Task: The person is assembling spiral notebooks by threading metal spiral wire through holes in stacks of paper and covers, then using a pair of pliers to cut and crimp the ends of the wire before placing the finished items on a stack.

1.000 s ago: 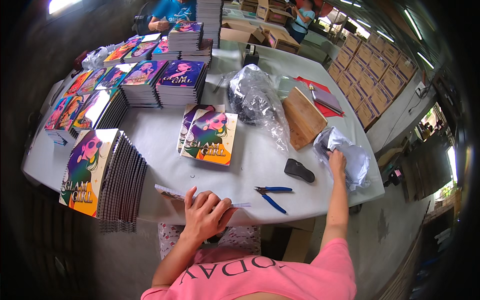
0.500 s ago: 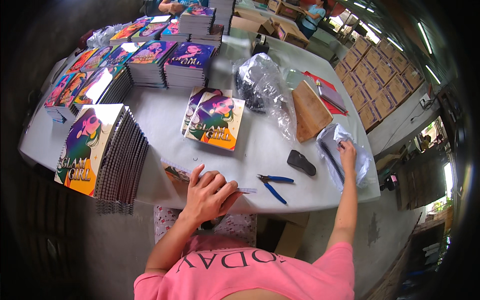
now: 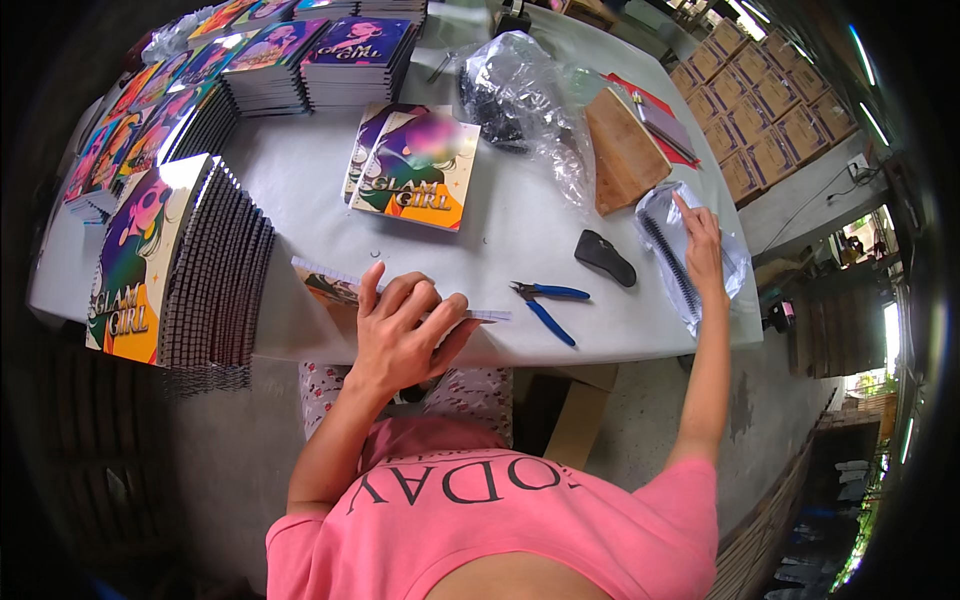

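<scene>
My left hand [image 3: 405,325] grips a notebook [image 3: 328,284] seen nearly edge-on at the front edge of the table, its pages and part of the illustrated cover showing. The hand hides much of it. My right hand [image 3: 703,245] lies over a white plastic bag [image 3: 736,262], index finger stretched out and nothing visibly held. Black spiral binding coils [image 3: 668,250] rest in that bag, beside the fingers. Between the hands are blue-handled cutting pliers [image 3: 548,303] and a dark, rounded object [image 3: 604,258]. Two notebooks [image 3: 418,178] overlap beyond my left hand.
A tall stack of spiral-bound notebooks [image 3: 180,265] stands at the left, with more stacks [image 3: 358,60] behind. Clear plastic wrap [image 3: 525,110] over dark coils, a brown wooden block [image 3: 625,150] and a red folder [image 3: 655,115] lie at the back right. Cartons [image 3: 765,110] are piled beyond the table.
The view has tilted downward, so the table sits higher in it. My right hand's fingers have gone from a pinch at the coils to more stretched out. The left hand still holds the notebook.
</scene>
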Motion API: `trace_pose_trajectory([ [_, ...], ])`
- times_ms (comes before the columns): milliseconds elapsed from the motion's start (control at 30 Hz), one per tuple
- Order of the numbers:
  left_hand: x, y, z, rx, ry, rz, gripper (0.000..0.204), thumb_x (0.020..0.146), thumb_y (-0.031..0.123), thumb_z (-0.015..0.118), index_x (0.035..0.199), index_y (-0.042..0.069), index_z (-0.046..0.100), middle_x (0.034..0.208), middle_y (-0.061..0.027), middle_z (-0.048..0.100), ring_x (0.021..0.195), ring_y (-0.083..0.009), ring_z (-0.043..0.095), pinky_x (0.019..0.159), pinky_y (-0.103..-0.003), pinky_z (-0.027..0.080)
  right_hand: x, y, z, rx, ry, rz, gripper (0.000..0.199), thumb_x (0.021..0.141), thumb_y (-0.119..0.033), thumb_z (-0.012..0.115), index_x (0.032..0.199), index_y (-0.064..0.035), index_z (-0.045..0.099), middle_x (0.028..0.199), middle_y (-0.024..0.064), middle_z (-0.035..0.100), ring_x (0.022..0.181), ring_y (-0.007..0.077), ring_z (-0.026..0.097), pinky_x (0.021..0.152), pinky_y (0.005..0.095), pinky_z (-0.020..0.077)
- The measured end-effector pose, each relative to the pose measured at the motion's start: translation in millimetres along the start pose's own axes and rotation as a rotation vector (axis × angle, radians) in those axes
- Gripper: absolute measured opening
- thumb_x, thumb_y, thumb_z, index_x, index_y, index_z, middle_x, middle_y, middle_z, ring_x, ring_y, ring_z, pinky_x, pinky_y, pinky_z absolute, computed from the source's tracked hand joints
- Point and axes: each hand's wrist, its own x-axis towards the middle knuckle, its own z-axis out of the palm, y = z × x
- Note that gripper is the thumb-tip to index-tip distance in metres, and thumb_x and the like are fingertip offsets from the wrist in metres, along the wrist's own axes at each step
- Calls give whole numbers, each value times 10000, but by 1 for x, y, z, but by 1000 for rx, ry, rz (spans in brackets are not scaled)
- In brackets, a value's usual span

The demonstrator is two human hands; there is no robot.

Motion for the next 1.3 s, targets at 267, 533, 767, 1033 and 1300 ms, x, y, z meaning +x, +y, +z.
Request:
trace_pose_trajectory([
  [267, -7, 2, 7, 121, 108, -39, 278, 634, 293, 723, 870, 185, 624, 699, 19, 477, 943, -191, 558, 1098, -497, 23, -31, -218, -7, 910, -97, -12, 247, 714, 31, 677, 935, -78, 679, 861, 66, 638, 762, 189, 575, 645, 296, 467],
  [533, -4, 1, 6, 77, 80, -39, 305, 637, 324, 732, 879, 174, 620, 694, 16, 468, 929, -195, 554, 1098, -502, 35, -37, -223, 4, 1162, -121, 9, 238, 686, 53, 716, 901, -40, 671, 884, 79, 635, 816, 171, 606, 709, 269, 489],
  [767, 2, 5, 1, 46, 102, -50, 267, 700, 358, 720, 840, 161, 607, 696, 2, 447, 841, -185, 547, 1053, -476, 162, -39, -215, 15, 1476, -238, 124, 235, 696, 85, 698, 907, -17, 676, 914, 77, 625, 856, 133, 585, 715, 247, 484],
  [1033, -2, 4, 0, 34, 103, -37, 269, 694, 350, 728, 856, 160, 630, 704, 2, 469, 808, -176, 543, 992, -467, 270, -29, -211, 9, 1361, -307, 43, 227, 709, 88, 687, 908, -22, 683, 909, 74, 622, 825, 132, 583, 704, 241, 477],
  [1300, -2, 2, -3, 86, 79, -54, 344, 682, 377, 724, 966, 196, 657, 721, 15, 477, 850, -172, 540, 1044, -489, 209, -23, -199, -11, 1080, -758, 12, 207, 750, 0, 700, 953, -14, 660, 877, 80, 610, 772, 111, 569, 633, 245, 449],
])
